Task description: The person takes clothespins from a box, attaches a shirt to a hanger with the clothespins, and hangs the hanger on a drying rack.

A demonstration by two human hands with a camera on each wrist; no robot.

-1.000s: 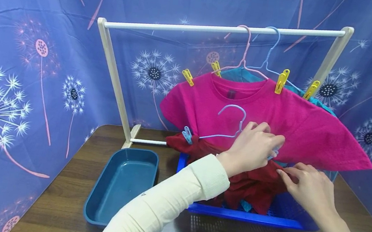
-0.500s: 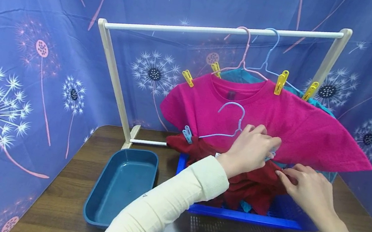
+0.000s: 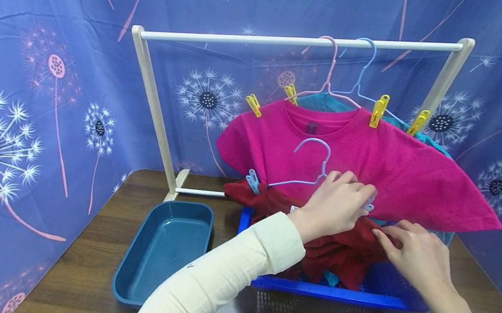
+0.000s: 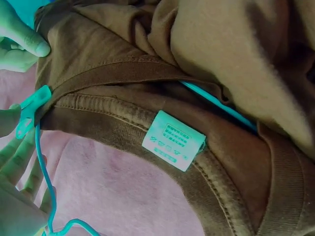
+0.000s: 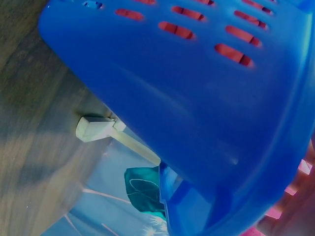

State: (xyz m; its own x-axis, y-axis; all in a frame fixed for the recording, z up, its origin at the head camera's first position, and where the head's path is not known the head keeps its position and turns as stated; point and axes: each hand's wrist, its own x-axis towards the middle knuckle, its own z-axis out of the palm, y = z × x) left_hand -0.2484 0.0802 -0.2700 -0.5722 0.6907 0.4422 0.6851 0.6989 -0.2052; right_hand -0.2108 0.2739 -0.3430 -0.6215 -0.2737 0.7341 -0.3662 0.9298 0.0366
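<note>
A dark red shirt (image 3: 339, 242) drapes over the blue basket, with a light blue wire hanger (image 3: 295, 182) in its neck. My left hand (image 3: 335, 204) pinches a light blue clothespin (image 4: 32, 110) at the shirt's right shoulder, where it sits over cloth and hanger wire. Further right, my right hand (image 3: 419, 252) pinches the sleeve end between thumb and fingers. Another blue clothespin (image 3: 252, 181) grips the left shoulder. The left wrist view shows a white care label (image 4: 173, 141) inside the collar. Only a little of the right hand shows in the right wrist view.
The blue basket (image 3: 333, 292) stands under the clothes. Behind, a white rack bar (image 3: 247, 38) carries a pink shirt (image 3: 401, 171) and a teal shirt (image 3: 325, 102), with yellow clothespins (image 3: 379, 111) on the shoulders. At left lies a dark blue tray (image 3: 121, 271).
My left hand has shifted slightly left and down, and more of the clothespin shows beside its fingers. The right hand keeps nearly the same place on the sleeve.
</note>
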